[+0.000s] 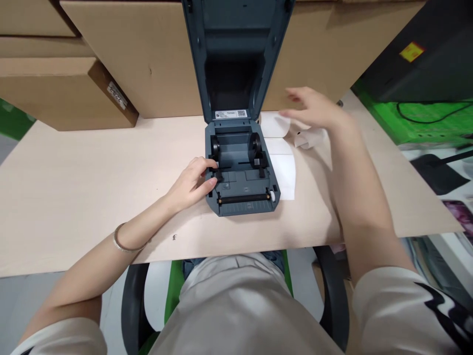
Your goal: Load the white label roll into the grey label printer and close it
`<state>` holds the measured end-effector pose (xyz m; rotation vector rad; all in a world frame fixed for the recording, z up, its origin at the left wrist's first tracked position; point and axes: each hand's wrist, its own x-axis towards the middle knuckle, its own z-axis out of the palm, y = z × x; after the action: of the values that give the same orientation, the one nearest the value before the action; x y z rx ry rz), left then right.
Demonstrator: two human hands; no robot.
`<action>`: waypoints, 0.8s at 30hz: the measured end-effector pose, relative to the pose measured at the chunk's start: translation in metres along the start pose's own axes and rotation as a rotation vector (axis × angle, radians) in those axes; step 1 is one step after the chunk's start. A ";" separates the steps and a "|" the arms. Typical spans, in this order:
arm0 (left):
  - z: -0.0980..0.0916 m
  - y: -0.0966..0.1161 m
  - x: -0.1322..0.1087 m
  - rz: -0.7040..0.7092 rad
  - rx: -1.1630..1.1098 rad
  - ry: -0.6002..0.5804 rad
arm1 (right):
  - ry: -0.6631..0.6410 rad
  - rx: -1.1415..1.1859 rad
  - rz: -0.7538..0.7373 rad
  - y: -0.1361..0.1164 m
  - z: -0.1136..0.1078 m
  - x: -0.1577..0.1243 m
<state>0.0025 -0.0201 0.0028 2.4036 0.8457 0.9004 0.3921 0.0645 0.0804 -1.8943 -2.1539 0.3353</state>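
A dark grey label printer stands on the table with its lid raised. Inside it I see two black roll holders with no roll between them, and a black roller along the front. My left hand grips the printer's left side, thumb and forefinger over the edge near the inner guide. Above the table to the right of the printer, my right hand is in the air, fingers apart and slightly blurred, holding nothing. Beneath and beside it lie white paper sheets and a curled piece of paper.
Cardboard boxes line the back of the table, close behind the raised lid. A smaller carton sits at the back left. At the right are a dark box, a green surface and a cable.
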 end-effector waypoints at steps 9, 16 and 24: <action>-0.001 -0.003 0.001 -0.004 0.001 -0.012 | -0.235 -0.015 0.454 0.046 -0.036 -0.019; -0.001 -0.004 0.001 0.025 0.012 -0.006 | -0.384 0.004 0.547 0.035 -0.031 -0.022; -0.001 -0.002 0.002 0.031 0.022 -0.002 | -0.235 -0.205 0.409 0.049 -0.012 -0.010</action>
<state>0.0020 -0.0174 0.0028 2.4427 0.8238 0.9048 0.4431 0.0610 0.0746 -2.5314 -1.9845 0.4482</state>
